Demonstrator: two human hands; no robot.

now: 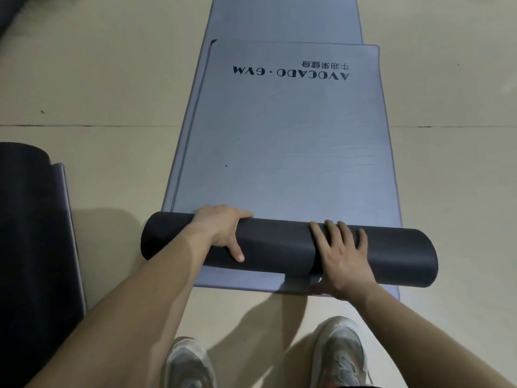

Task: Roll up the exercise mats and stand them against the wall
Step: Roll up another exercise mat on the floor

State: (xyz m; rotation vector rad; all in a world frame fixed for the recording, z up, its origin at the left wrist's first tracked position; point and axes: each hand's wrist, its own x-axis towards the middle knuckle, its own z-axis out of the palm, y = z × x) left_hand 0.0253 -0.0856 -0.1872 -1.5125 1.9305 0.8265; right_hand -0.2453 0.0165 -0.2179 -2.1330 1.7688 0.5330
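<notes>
A blue-grey exercise mat point(288, 141) printed "AVOCADO · GYM" lies flat on the floor, and its near end is wound into a dark grey roll point(279, 245). My left hand point(223, 228) grips the roll left of its middle, fingers over the far side and thumb on the near side. Right of the middle, my right hand point(341, 253) rests flat on the roll with straight fingers. A second blue-grey mat point(193, 113) lies under the first and sticks out along its left edge. Another one point(285, 18) stretches away beyond them.
A dark rolled mat point(30, 233) lies on the beige floor at the left. My two grey shoes point(190, 362) stand just behind the roll. Beige floor point(98, 79) spreads on both sides of the mats.
</notes>
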